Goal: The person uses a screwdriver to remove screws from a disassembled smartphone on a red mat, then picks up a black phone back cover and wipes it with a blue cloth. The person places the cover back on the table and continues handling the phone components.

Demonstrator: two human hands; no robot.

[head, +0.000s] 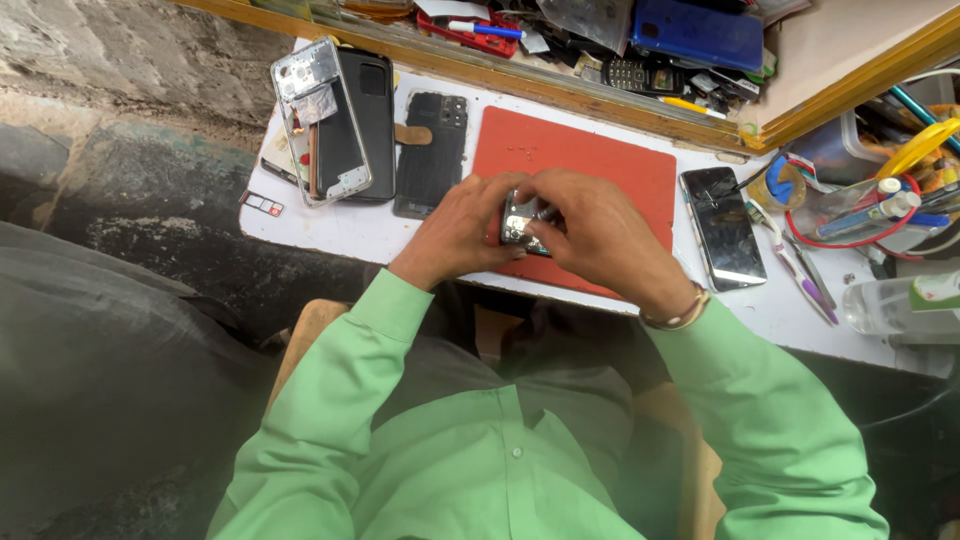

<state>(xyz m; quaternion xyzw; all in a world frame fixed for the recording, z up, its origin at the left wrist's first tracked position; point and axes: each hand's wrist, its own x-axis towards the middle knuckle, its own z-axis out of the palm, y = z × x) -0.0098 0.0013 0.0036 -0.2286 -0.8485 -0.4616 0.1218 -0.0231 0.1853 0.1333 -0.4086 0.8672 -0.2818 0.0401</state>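
Head view: left hand (462, 232) and right hand (592, 236) both clamped on an opened phone body (523, 222), held between the fingers just over a red mat (580, 160). Left of the grip, a black back cover (432, 152) and silver frame (318, 120). Right of it, a dark phone (724, 228).

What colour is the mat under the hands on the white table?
The mat is red, plain and without pattern, seen best in the head view.
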